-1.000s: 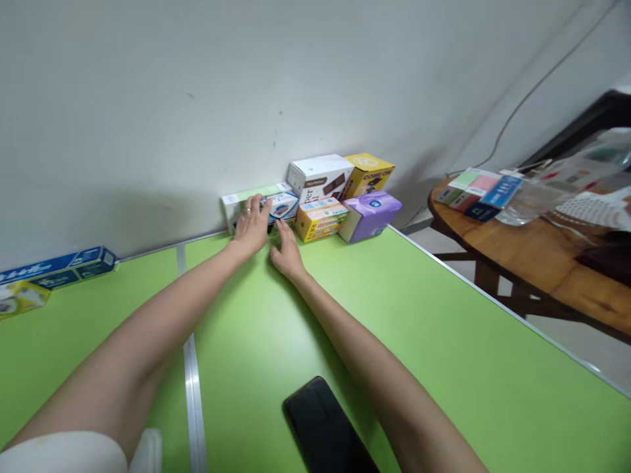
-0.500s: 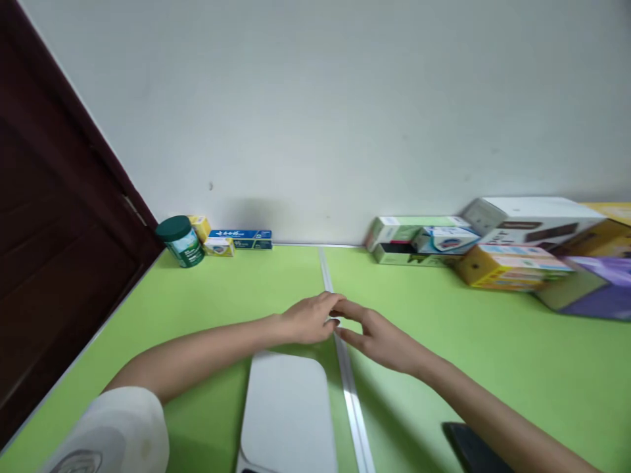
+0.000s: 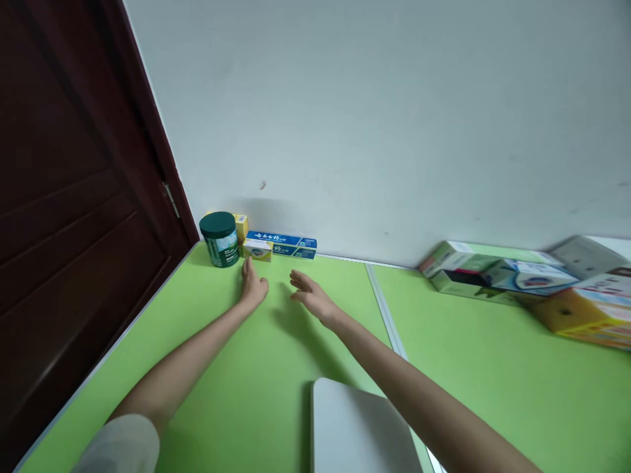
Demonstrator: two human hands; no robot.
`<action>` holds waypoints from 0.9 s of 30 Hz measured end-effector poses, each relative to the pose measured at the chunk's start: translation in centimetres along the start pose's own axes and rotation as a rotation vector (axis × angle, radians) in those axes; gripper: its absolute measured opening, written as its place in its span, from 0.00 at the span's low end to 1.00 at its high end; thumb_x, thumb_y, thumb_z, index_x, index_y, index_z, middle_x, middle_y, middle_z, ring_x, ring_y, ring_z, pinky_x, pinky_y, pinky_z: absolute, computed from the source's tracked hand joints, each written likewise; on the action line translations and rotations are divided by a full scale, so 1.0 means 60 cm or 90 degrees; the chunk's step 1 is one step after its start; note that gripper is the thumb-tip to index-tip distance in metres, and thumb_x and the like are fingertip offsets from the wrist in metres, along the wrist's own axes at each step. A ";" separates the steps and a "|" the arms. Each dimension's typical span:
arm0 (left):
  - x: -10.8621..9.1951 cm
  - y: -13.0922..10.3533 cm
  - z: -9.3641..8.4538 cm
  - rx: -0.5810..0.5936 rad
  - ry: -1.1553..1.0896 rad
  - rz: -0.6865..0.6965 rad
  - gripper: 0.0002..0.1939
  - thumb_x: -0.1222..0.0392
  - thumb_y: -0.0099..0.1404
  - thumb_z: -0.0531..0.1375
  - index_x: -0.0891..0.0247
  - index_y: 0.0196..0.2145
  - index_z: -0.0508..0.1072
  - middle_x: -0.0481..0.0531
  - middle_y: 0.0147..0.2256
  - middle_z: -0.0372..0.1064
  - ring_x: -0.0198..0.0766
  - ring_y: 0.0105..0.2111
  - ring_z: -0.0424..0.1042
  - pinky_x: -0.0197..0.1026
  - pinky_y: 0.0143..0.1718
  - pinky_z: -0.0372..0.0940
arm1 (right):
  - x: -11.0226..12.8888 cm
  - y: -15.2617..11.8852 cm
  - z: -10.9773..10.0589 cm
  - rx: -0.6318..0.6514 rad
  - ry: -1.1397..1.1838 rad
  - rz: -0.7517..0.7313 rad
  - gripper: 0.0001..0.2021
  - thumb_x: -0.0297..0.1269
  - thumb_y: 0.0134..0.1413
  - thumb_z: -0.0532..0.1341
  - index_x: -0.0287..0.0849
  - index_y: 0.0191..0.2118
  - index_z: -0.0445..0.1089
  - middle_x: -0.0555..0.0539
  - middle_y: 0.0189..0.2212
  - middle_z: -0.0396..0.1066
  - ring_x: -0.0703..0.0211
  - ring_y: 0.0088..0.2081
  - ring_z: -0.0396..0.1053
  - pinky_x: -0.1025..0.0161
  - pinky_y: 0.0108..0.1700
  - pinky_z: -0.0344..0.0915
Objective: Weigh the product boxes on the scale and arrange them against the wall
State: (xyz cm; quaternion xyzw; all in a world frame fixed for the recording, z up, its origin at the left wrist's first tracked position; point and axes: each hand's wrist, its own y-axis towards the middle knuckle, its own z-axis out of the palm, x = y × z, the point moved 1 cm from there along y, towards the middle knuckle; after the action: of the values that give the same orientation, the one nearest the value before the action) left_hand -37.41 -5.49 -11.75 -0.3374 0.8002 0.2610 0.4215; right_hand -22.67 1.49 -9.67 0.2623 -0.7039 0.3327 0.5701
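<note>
My left hand [image 3: 253,285] reaches out at the far left of the table, fingers extended and thumb apart, holding nothing. Just beyond its fingertips are a small yellow and white soap box [image 3: 257,249] and a green lidded jar [image 3: 221,240]; whether the fingertips touch the box I cannot tell. My right hand [image 3: 311,293] hovers over the green surface to the right, its fingers stretched and nothing in them. Behind both hands, blue toothpaste boxes [image 3: 282,240] lie against the wall. A yellow box [image 3: 241,226] stands partly hidden behind the jar.
A white flat slab [image 3: 359,427] lies on the green table [image 3: 231,387] under my right forearm. Along the wall at right are a green-white carton [image 3: 493,255], a blue-white box [image 3: 530,276] and an orange box [image 3: 586,312]. A dark door [image 3: 73,217] borders the left side.
My hands, previously together at the middle, have separated and moved left and forward toward the jar and small boxes. The view has turned left.
</note>
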 end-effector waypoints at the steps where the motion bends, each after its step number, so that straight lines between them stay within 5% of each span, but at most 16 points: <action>1: 0.010 0.015 -0.002 -0.027 -0.003 -0.018 0.41 0.77 0.50 0.55 0.71 0.61 0.48 0.68 0.64 0.43 0.51 0.66 0.40 0.50 0.65 0.39 | -0.004 0.019 0.007 -0.011 0.006 0.005 0.40 0.27 0.40 0.57 0.38 0.64 0.50 0.37 0.64 0.51 0.47 0.63 0.53 0.49 0.63 0.51; 13: 0.035 0.080 0.036 -0.125 0.028 -0.044 0.40 0.73 0.52 0.55 0.75 0.62 0.48 0.69 0.62 0.48 0.51 0.63 0.50 0.47 0.62 0.49 | -0.032 0.163 0.038 -0.069 0.042 -0.053 0.44 0.26 0.35 0.56 0.39 0.65 0.47 0.45 0.64 0.52 0.48 0.64 0.49 0.54 0.65 0.46; 18: 0.042 0.081 0.033 -0.099 0.042 -0.031 0.34 0.72 0.52 0.55 0.68 0.59 0.57 0.63 0.59 0.56 0.48 0.60 0.56 0.44 0.61 0.51 | -0.034 0.163 0.030 -0.025 0.062 -0.091 0.42 0.25 0.34 0.56 0.40 0.63 0.53 0.48 0.61 0.58 0.52 0.62 0.55 0.57 0.64 0.49; 22: 0.038 0.072 0.031 -0.077 0.034 -0.038 0.36 0.73 0.52 0.55 0.67 0.60 0.55 0.62 0.59 0.58 0.48 0.61 0.56 0.46 0.62 0.51 | -0.029 0.148 0.028 -0.010 0.077 -0.086 0.40 0.26 0.34 0.55 0.41 0.61 0.56 0.48 0.59 0.61 0.51 0.61 0.56 0.55 0.63 0.51; 27: 0.027 0.011 0.021 -0.029 0.010 -0.036 0.40 0.73 0.50 0.55 0.64 0.62 0.51 0.61 0.60 0.58 0.48 0.61 0.56 0.48 0.61 0.53 | -0.023 0.092 0.030 -0.013 0.085 -0.064 0.41 0.27 0.33 0.56 0.43 0.61 0.56 0.49 0.60 0.60 0.50 0.62 0.53 0.54 0.63 0.49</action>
State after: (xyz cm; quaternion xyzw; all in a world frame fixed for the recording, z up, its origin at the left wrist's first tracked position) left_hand -37.95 -4.73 -13.71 -0.3717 0.7875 0.2645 0.4144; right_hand -27.65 3.63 -12.19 0.2685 -0.6535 0.3135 0.6345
